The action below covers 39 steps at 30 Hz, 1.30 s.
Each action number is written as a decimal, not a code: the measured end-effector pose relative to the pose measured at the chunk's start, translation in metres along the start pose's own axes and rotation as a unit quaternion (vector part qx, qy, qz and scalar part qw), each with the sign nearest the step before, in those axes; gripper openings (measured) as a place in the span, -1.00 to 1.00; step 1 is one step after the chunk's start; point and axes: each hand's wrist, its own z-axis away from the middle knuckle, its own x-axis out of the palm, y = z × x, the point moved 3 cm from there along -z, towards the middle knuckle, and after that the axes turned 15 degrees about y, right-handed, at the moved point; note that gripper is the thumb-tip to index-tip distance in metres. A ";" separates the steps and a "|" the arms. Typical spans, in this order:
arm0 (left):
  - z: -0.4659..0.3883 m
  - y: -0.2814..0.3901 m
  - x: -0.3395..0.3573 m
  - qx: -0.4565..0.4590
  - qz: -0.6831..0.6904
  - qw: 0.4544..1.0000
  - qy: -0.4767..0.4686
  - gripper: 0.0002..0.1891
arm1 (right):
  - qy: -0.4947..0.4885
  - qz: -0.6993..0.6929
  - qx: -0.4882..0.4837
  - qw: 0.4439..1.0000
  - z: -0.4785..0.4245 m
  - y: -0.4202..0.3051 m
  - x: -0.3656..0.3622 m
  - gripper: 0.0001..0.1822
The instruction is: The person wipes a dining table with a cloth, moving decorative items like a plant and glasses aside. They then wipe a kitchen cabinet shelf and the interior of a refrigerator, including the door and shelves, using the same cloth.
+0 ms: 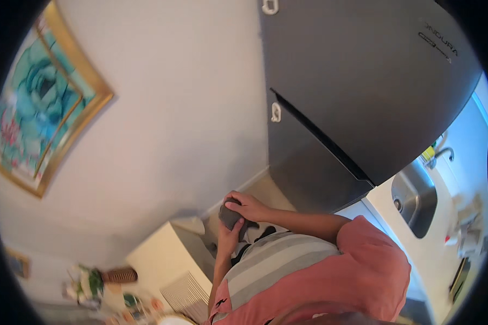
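Both of my hands are close together on a bundled dark grey cloth (230,216) in front of my striped shirt. My right hand (248,206) grips its upper part, thumb across the top. Lower on the bundle, my left hand (229,235) holds it from the side, with its thumb pressed on the fabric. A loose dark end of the cloth hangs beside the left thumb. The fingers behind the bundle are partly hidden.
A dark grey refrigerator (321,101) stands at the right, beside a counter with a steel sink (415,199). A pale cabinet (162,252) is at the lower left, near a flower vase (120,275). A framed picture (101,95) hangs on the wall.
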 end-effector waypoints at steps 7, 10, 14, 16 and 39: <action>-0.147 0.060 0.023 0.134 -0.094 0.956 -0.245 -0.40 | 0.223 0.168 -0.141 0.950 -0.063 -0.066 -0.040 -0.48; -0.182 0.129 0.069 0.141 0.061 0.901 -0.407 -0.30 | 0.347 0.227 -0.167 0.895 -0.070 -0.108 -0.100 -0.38; -0.267 0.146 0.109 0.150 0.014 0.873 -0.465 -0.28 | 0.629 0.342 -0.242 0.655 -0.041 -0.271 -0.150 -0.45; -0.300 0.159 0.139 0.154 0.007 0.882 -0.445 -0.30 | 0.677 0.359 -0.323 0.556 -0.024 -0.336 -0.179 -0.38; -0.446 0.138 0.337 0.092 0.183 0.921 -0.331 -0.22 | 0.595 0.670 -0.077 0.437 -0.332 -0.467 -0.249 -0.49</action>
